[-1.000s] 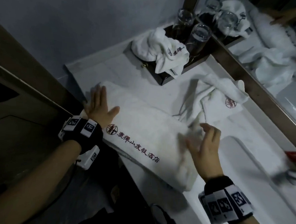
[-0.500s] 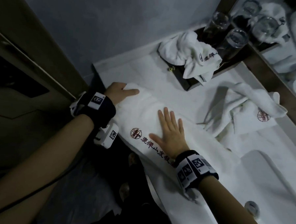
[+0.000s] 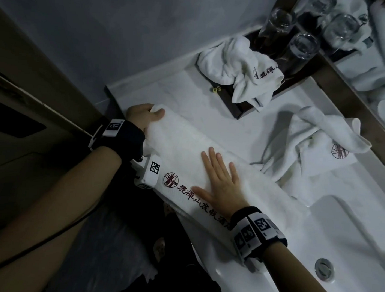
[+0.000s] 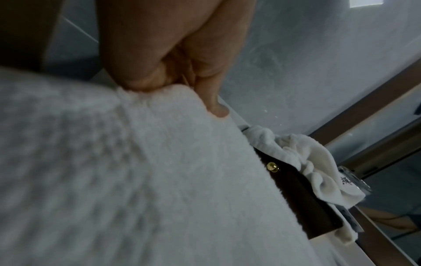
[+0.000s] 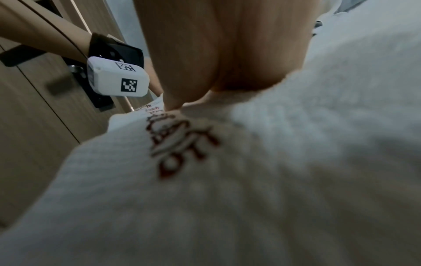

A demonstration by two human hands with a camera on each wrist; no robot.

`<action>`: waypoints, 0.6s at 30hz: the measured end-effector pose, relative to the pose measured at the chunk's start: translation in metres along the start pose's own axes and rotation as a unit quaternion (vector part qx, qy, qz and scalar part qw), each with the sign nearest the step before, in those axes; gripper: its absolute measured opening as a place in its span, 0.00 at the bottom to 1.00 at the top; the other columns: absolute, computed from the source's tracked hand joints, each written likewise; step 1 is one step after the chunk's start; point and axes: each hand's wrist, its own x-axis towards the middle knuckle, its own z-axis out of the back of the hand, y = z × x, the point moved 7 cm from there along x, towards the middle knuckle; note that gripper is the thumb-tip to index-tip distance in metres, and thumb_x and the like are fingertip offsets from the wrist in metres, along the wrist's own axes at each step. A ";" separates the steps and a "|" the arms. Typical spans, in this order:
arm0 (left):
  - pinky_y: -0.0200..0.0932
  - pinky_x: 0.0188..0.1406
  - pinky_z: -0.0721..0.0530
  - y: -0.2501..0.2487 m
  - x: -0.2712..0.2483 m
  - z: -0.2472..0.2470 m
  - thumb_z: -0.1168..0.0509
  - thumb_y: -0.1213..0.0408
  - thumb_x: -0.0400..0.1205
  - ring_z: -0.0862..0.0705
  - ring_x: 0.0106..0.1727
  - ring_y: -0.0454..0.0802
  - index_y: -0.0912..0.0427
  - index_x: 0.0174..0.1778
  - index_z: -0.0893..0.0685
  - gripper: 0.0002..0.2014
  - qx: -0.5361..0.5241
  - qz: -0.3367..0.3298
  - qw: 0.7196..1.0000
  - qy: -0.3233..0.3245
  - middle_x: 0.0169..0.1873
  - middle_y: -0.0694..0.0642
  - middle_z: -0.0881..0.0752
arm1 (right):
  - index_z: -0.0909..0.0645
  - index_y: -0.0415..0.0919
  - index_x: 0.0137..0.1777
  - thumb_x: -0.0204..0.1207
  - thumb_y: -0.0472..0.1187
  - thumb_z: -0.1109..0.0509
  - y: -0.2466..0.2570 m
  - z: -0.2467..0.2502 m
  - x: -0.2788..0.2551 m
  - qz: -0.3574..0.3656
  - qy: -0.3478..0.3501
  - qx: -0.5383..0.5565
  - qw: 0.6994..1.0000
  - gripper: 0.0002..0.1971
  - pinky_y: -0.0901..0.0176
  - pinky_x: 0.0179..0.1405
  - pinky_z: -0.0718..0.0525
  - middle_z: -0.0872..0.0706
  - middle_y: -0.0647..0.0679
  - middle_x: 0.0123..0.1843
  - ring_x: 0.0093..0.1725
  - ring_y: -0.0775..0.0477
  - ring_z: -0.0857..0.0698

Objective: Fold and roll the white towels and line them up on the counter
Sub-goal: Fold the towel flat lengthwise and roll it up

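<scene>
Two hands work one folded towel [image 3: 182,145] that lies flat along the near edge of the counter [image 3: 221,125]. At the towel's far-left end, the left hand [image 3: 141,116] curls its fingers [image 4: 212,97] and thumb round the corner, pinching the cloth. The right hand [image 3: 221,180] lies flat on the towel's middle, fingers straight and spread, beside the red lettering. Beyond them, a crumpled towel [image 3: 316,148] sits near the mirror, and another towel [image 3: 238,65] slumps over a dark tray [image 3: 236,103] holding glasses [image 3: 303,49]. A sink [image 3: 342,238] lies to the right.
</scene>
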 end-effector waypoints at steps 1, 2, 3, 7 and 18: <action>0.48 0.53 0.17 0.002 0.001 0.000 0.29 0.67 0.75 0.16 0.48 0.54 0.64 0.56 0.15 0.14 0.007 0.001 1.000 -0.012 0.47 0.60 0.14 | 0.69 0.59 0.78 0.74 0.68 0.44 0.000 0.001 0.000 0.001 0.001 0.005 1.000 0.43 0.54 0.77 0.71 0.70 0.61 0.81 0.79 0.61 0.70; 0.47 0.53 0.17 0.003 0.002 -0.001 0.29 0.66 0.75 0.16 0.47 0.54 0.64 0.56 0.15 0.14 0.011 0.000 1.000 -0.015 0.46 0.58 0.14 | 0.69 0.59 0.78 0.74 0.68 0.44 -0.001 0.002 0.000 0.001 0.000 0.009 1.000 0.43 0.54 0.77 0.71 0.70 0.62 0.81 0.79 0.61 0.70; 0.46 0.51 0.16 0.003 0.002 -0.003 0.28 0.66 0.75 0.16 0.46 0.53 0.64 0.55 0.15 0.13 0.008 -0.003 1.000 -0.010 0.45 0.57 0.13 | 0.69 0.58 0.78 0.74 0.68 0.43 -0.001 0.003 0.000 -0.001 0.000 0.012 1.000 0.43 0.55 0.77 0.71 0.69 0.62 0.81 0.79 0.61 0.70; 0.45 0.61 0.21 0.011 -0.005 0.003 0.34 0.48 0.76 0.17 0.54 0.51 0.57 0.57 0.15 0.20 0.080 -0.003 0.997 0.013 0.51 0.54 0.14 | 0.68 0.55 0.79 0.74 0.68 0.43 -0.003 0.005 -0.002 -0.036 -0.010 -0.022 0.999 0.45 0.55 0.77 0.68 0.70 0.62 0.79 0.78 0.61 0.69; 0.37 0.51 0.21 0.056 -0.062 0.047 0.27 0.63 0.72 0.18 0.53 0.43 0.50 0.59 0.19 0.19 0.180 -0.025 0.970 0.163 0.51 0.47 0.15 | 0.69 0.52 0.79 0.74 0.68 0.45 -0.001 0.005 -0.004 -0.039 0.008 -0.050 0.998 0.45 0.50 0.79 0.65 0.73 0.59 0.78 0.77 0.60 0.68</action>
